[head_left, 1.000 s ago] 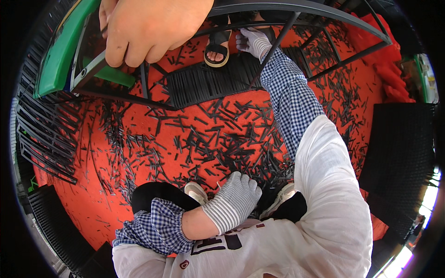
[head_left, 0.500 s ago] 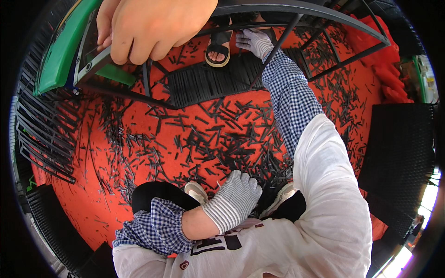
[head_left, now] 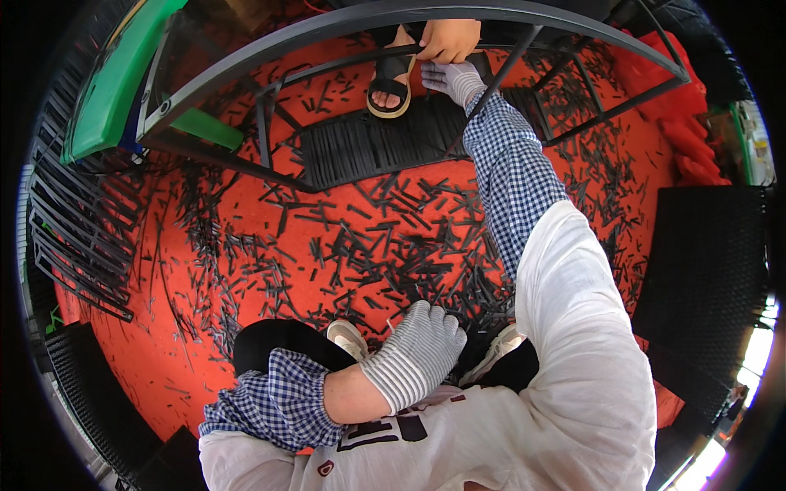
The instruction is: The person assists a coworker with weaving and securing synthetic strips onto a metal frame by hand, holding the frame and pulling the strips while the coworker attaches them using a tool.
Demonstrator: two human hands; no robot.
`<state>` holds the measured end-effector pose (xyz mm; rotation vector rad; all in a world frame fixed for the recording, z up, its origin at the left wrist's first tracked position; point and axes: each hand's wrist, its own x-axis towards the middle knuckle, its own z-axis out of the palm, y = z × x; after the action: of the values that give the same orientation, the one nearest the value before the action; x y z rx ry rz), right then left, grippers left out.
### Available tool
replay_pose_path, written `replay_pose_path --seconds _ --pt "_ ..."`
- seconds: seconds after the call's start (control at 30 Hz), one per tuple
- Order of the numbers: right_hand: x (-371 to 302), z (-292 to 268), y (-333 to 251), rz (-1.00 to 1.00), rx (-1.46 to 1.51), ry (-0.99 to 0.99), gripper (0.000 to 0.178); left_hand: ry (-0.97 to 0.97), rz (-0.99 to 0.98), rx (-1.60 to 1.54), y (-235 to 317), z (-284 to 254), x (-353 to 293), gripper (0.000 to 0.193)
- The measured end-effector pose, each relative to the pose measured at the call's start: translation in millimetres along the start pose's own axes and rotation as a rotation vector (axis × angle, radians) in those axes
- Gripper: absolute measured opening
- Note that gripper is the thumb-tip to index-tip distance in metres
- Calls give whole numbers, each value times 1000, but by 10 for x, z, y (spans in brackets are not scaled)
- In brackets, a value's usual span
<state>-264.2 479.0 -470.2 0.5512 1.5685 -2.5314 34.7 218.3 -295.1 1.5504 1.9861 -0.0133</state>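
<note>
My right hand (head_left: 453, 80), in a grey striped glove, reaches far forward with its fingers stretched to the left. It is at the lower rail of a black metal frame (head_left: 237, 78), above a panel of black strips (head_left: 385, 147). Another person's bare hand (head_left: 449, 41) is right beside my fingertips, at the same rail. My left hand (head_left: 417, 352), in a striped glove, lies near my lap with its fingers curled under. Whatever may be inside that hand is hidden.
Short black strip offcuts (head_left: 401, 254) litter the red floor. The other person's sandalled foot (head_left: 389, 86) stands behind the panel. A green seat (head_left: 115, 90) and black slatted pieces (head_left: 78, 237) are at left; black woven panels (head_left: 704, 270) and red bags (head_left: 684, 123) at right.
The other person's hand has gone from the frame's upper left corner to the rail beside my right hand. My right hand has shifted very slightly; my left hand stays nearly still.
</note>
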Motion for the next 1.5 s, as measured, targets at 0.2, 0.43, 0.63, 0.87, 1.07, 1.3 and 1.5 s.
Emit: replay_pose_path --seconds 0.2,0.43,0.63,0.87,1.07,1.3,1.5 --pt "-62 -185 77 17 -50 59 35 17 5 -6 2 10 13 29" --pt "-202 -172 11 -19 -185 110 31 23 7 8 3 11 1 30" --pt "-213 -219 -46 48 -245 176 25 -2 5 7 17 -22 17 30" --pt "-204 -318 -18 -4 -363 178 20 53 38 -4 29 -89 14 29" --pt "-431 -258 -43 59 -203 191 20 898 280 -153 -31 -379 -115 38" --pt "-786 -541 132 58 -216 249 20 872 -247 -17 -174 -519 -80 59" --pt "-960 -724 512 88 -105 275 21 658 -307 -122 -137 -177 -52 34"
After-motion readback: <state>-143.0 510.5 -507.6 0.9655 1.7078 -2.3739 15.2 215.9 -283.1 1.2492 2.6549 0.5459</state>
